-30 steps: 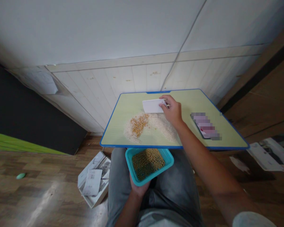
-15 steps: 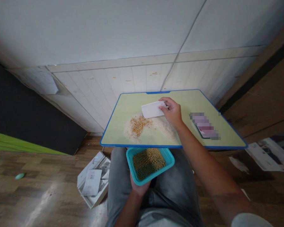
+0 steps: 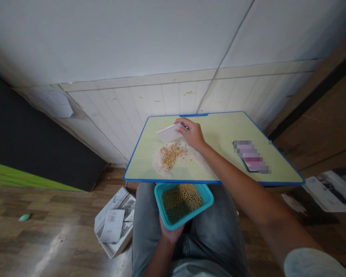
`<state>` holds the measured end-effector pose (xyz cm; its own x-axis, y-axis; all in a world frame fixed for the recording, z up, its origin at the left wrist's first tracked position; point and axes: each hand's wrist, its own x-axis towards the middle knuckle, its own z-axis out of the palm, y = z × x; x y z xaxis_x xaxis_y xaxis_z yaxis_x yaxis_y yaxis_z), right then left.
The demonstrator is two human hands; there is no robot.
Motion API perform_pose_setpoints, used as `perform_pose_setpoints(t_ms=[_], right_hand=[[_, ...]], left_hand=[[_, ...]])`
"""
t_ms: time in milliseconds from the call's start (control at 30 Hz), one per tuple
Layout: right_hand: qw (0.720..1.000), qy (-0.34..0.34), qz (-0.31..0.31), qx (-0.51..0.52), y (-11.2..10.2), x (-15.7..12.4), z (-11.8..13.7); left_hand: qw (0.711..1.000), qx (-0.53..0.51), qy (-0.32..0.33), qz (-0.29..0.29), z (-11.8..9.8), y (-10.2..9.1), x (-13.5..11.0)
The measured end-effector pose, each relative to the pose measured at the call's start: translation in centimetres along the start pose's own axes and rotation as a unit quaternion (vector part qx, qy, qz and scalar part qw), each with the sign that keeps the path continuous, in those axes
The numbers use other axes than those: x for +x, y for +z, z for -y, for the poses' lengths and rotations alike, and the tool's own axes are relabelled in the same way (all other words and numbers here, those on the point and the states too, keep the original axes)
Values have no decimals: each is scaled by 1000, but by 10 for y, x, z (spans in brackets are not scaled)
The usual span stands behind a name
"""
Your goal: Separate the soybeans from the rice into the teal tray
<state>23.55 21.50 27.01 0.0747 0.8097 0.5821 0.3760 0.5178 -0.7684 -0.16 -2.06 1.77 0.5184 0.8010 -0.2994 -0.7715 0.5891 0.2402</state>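
My right hand (image 3: 192, 132) pinches a flat white card-like scraper (image 3: 169, 133) by its right end, tilted at the far side of a heap on the table. The heap is pale rice grains (image 3: 158, 165) with round yellow soybeans (image 3: 171, 154) in its middle. Below the table's front edge, my left hand (image 3: 173, 231) supports a turquoise plastic basket (image 3: 163, 219) from underneath, over my lap. Many soybeans (image 3: 187, 196) lie in the basket. Most of the left hand's fingers are hidden beneath it.
The small yellow-green table (image 3: 219, 127) has a blue rim. A phone-like object (image 3: 251, 157), partly pixelated, lies on its right side. On the wooden floor at left stand an open white box (image 3: 113, 250) and a small green object (image 3: 25, 217). The wall (image 3: 150, 98) rises behind the table.
My right hand has moved left with the white scraper, from above the right part of the rice to the heap's far left side. The basket stays under the table edge.
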Motion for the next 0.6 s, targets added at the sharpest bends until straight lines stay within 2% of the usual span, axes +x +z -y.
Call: perform_pose_setpoints(t_ms=[167,267,467,600], right_hand=[[999,2,38,5,3,-2,0],[999,-1,44,-4,-10,-8,1],[997,-3,74,-8,-51,-17,2],[999,-4,43,7,-57,-12,2]], left_hand=[[1000,-2,6,-12,0,-1,2],[1000,-5,7,-21,0,-2,3],[1000,-10,4,-12,2,3,0],[1000,1,6,-13,2,5,-1]])
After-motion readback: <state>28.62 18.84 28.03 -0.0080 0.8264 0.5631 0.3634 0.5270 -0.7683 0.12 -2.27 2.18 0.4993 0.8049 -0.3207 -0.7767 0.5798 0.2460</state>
